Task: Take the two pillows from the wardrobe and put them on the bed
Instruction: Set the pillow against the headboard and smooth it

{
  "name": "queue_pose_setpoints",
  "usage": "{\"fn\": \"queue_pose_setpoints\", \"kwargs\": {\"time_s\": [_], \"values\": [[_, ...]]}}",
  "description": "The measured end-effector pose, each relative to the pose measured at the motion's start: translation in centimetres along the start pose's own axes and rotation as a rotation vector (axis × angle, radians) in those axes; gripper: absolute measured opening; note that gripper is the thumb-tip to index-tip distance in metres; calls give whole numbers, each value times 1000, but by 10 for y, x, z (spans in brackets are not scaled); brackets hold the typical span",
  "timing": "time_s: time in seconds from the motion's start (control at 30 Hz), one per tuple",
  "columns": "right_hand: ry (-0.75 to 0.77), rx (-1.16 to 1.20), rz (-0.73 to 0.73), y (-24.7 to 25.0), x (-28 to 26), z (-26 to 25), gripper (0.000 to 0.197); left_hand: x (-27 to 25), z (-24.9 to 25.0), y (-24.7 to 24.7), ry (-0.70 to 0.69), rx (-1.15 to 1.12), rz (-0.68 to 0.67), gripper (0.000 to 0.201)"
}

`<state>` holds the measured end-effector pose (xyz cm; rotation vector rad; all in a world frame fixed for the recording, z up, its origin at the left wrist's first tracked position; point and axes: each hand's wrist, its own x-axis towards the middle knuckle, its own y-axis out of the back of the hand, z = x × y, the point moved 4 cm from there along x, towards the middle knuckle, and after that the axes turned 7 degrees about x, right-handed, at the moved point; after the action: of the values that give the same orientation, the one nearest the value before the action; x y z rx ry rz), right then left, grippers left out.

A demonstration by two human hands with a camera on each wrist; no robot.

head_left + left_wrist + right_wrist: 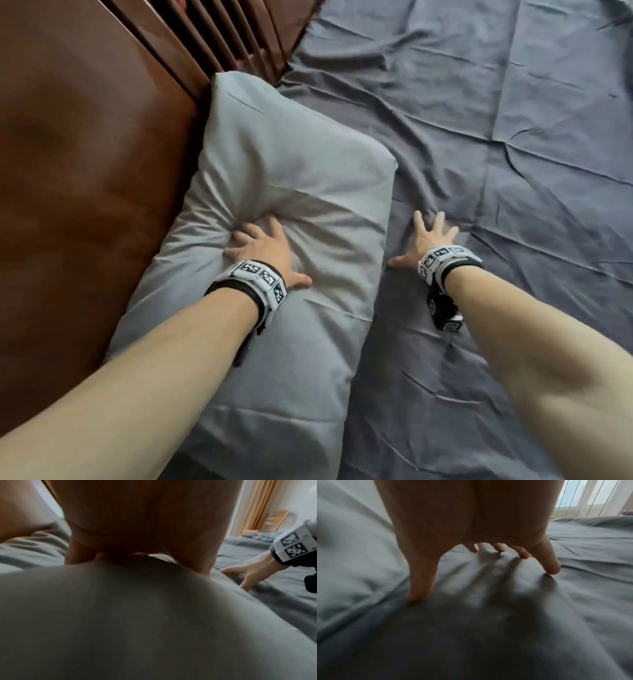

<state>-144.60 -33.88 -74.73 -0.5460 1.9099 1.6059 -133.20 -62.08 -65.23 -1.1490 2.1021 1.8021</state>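
Left hand [263, 250] flat on grey pillow [274, 212], fingers spread, pressing dent into it, gripping nothing. Right hand [424, 240] flat on dark sheet of bed [513, 171] just beside pillow, fingers spread, holding nothing. Pillow lying on bed, long side against brown headboard [85, 154]. Only one pillow seen. Farther off, wrinkled sheet.

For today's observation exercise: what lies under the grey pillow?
The pillow rests on the dark sheet, beside the wooden headboard. The left hand presses on top. Whatever lies directly beneath is covered.
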Motion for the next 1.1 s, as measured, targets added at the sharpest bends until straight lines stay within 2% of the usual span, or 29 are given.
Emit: {"fn": "queue_pose_setpoints", "kwargs": {"time_s": [0.07,0.1,0.2,0.3,0.4,0.5,0.63,0.8,0.87,0.9,0.97,1.0,1.1], "values": [[-12,4,-1,-5,13,0,148,19,3,-10,7,15,-17,142],[-24,4,-8,-7,18,-2,152,27,4,-13,7,16,-6,133],[-112,24,-69,-2,21,-8,162,44,6,-10,-18,-48,10,89],[-133,17,-109,-1,26,-9,165,50,12,12,-51,-51,-67,49],[-150,51,-132,5,21,-12,164,45,14,38,-131,-70,-156,33],[-159,62,-166,8,19,-14,165,45,11,89,-199,-113,-88,24],[-169,61,-190,11,18,-15,165,55,14,183,-239,-127,63,26],[-180,60,-231,13,22,-18,166,102,46,293,-313,-156,341,27],[-190,58,-233,12,26,-19,161,122,59,317,-320,-219,432,41],[-191,69,-218,12,28,-19,149,131,64,318,-299,-220,434,55],[-195,97,-190,9,32,-15,123,141,69,292,-251,-158,349,80],[-188,89,-180,7,34,-14,119,144,68,269,-232,-117,279,90],[-195,71,-182,3,38,-10,126,142,53,186,-194,-20,88,117]]}}
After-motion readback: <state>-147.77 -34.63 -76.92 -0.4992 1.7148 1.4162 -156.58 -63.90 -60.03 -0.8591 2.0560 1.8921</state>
